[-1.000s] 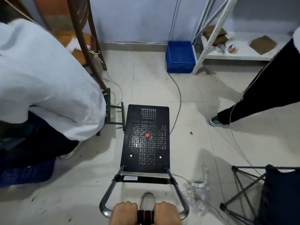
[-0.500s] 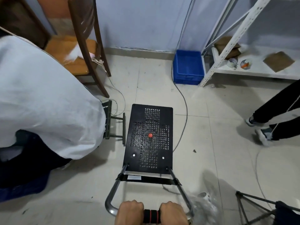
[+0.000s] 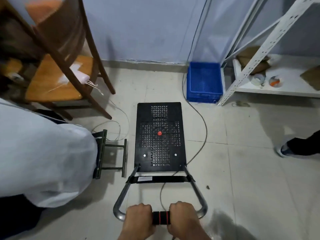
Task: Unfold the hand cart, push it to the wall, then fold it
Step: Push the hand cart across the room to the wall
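The hand cart stands unfolded on the tiled floor, its black perforated platform (image 3: 159, 135) with a red dot in the middle pointing at the pale blue wall (image 3: 138, 26). Its metal U-shaped handle (image 3: 121, 194) rises toward me, with a black and red grip at the top. My left hand (image 3: 138, 218) and my right hand (image 3: 181, 217) both clasp the top bar, one on each side of the grip. The platform's far edge is a short stretch of floor from the wall.
A person in a white top (image 3: 43, 153) crouches at the left beside a small green stand (image 3: 112, 155). A wooden chair (image 3: 58, 66) stands at the back left. A blue crate (image 3: 205, 82) and white shelving (image 3: 259, 54) sit right. A cable (image 3: 202, 118) runs under the cart. A foot (image 3: 284, 149) shows at the right.
The cart has rolled forward, closer to the wall, the chair and the blue crate. The person at the right has stepped away toward the frame edge. Both hands kept their grip.
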`<state>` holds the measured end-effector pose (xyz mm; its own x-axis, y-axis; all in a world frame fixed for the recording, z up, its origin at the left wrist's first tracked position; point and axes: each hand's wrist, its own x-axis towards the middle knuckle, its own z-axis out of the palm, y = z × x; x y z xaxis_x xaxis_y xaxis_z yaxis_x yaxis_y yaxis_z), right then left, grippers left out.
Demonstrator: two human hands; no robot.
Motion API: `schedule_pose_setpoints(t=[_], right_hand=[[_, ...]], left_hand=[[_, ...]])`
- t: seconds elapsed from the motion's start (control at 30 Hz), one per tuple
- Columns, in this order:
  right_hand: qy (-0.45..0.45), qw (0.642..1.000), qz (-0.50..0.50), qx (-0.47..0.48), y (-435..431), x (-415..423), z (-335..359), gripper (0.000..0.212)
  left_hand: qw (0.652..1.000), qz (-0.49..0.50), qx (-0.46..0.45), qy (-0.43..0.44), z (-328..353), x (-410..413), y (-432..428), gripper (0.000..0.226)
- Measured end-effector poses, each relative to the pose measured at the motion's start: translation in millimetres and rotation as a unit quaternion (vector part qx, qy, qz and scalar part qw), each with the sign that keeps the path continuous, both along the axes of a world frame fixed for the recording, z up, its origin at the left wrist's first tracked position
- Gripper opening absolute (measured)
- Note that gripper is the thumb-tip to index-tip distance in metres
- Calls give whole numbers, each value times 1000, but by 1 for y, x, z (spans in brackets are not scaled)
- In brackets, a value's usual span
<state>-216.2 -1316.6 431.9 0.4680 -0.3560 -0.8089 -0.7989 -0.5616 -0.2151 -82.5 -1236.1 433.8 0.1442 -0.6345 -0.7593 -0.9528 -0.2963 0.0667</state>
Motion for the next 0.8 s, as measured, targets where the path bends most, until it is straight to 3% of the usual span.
schedule_pose_setpoints(t=[0.07, 0.23, 0.33, 0.47, 0.8], right_hand=[[-32, 999, 11, -22, -36, -1, 0, 6], [-53, 996, 35, -61, -134, 11, 3, 26], [-40, 997, 41, -55, -191, 31, 4, 27], [-17, 997, 69, -40, -264, 67, 4, 25], [20, 983, 175, -47, -441, 138, 14, 27]], left_hand=[[1000, 6, -4, -12, 1, -2, -35, 29], [998, 49, -31, -5, -4, 8, -125, 31], [996, 77, -43, -5, -6, 25, -177, 32], [993, 105, -53, -1, -15, 52, -240, 50], [990, 134, -8, 51, -4, 110, -407, 28]])
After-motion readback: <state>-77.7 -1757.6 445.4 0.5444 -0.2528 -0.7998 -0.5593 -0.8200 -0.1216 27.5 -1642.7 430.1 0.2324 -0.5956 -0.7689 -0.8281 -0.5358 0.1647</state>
